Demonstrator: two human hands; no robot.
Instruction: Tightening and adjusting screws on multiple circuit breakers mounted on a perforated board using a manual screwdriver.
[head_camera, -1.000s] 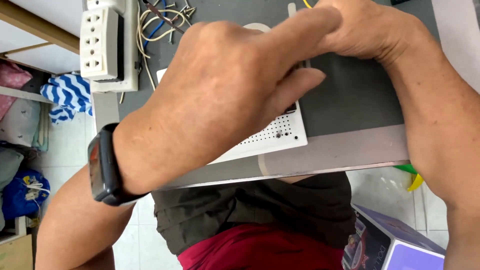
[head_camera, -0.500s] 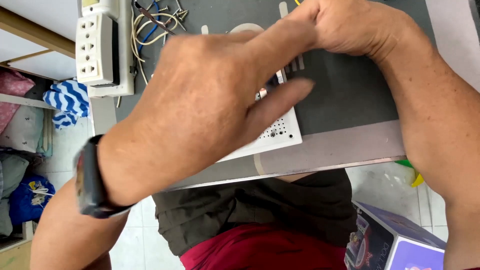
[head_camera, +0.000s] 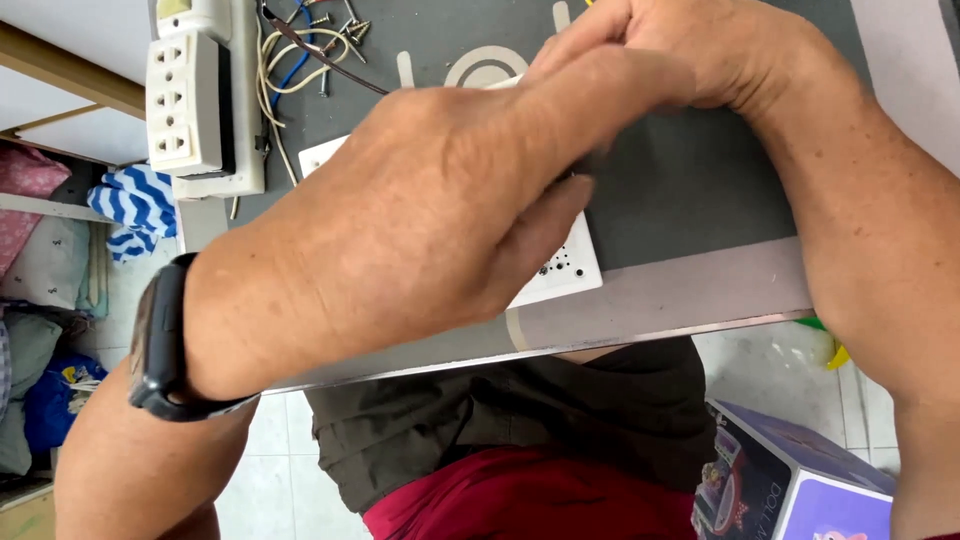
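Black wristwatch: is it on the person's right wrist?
No, the black wristwatch sits on the left wrist, below the left hand, while the right forearm is bare.

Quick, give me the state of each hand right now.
Left hand: fingers curled over the white perforated board; grip cannot be told.
Right hand: fingers pinched together; contents hidden.

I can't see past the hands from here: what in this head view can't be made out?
- What the left hand and right hand pinch: hidden by their fingers.
- White perforated plate: mostly covered by the left hand.
- Power strip: cut off by the top edge.
- Loose wires: ends too small to trace.
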